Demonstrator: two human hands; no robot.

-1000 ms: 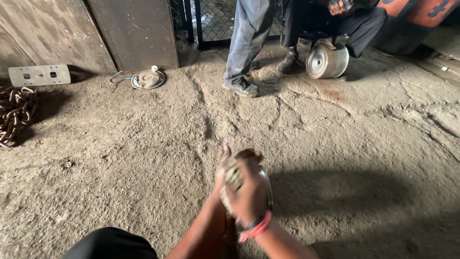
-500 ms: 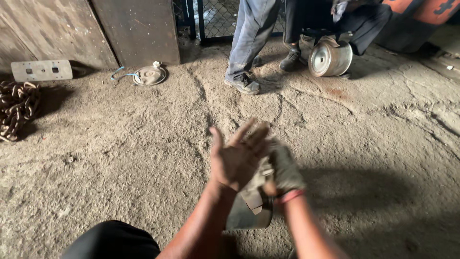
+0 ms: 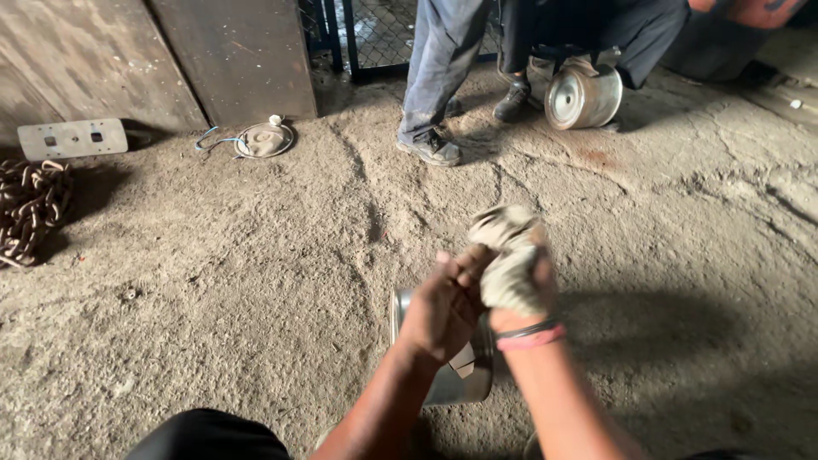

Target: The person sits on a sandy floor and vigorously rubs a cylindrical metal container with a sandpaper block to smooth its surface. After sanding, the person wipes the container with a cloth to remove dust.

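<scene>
Half a second ago the left hand [image 3: 443, 311] was spread flat with open fingers above the pot; it has since curled into a loose fist just right of centre in the frame, pressed against the right hand. That right hand [image 3: 515, 277], with a pink band at the wrist, has its fingers closed on a dusty grey rag [image 3: 509, 247] bunched against its palm. Below both hands, low in the middle of the frame, a shiny metal pot [image 3: 452, 375] lies on its side on the sandy floor [image 3: 256, 281]. Another person's legs [image 3: 439, 77] stand at the top centre beside a second metal pot [image 3: 584, 95]. A rusty chain [image 3: 30, 209] lies at the left edge.
</scene>
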